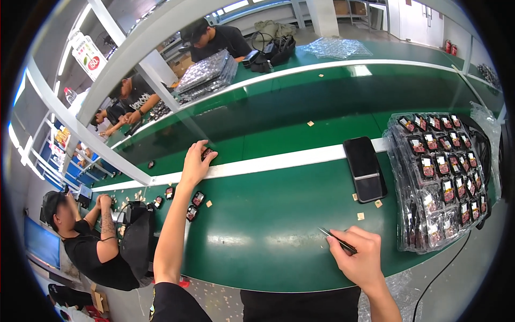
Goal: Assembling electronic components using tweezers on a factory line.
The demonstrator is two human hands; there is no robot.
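Note:
My left hand (196,165) reaches out over the white rail, its fingers closed round a small dark piece (206,153) that they mostly hide. Nearer to me on the green table lie two small black pieces with printed labels (198,199), just right of my left forearm. Above the table's front part, my right hand (358,252) grips a pair of dark tweezers (343,242), their thin tips pointing to the left. To the right, a stack of clear plastic trays (418,185) carries rows of similar black pieces with labels.
A black phone-like device (365,169) lies across the rail (279,159). Small beige paper squares (360,216) dot the table. Beyond the rail runs a green conveyor belt (300,126). A co-worker (94,241) sits at the left; others work across the line, near stacked trays (206,75).

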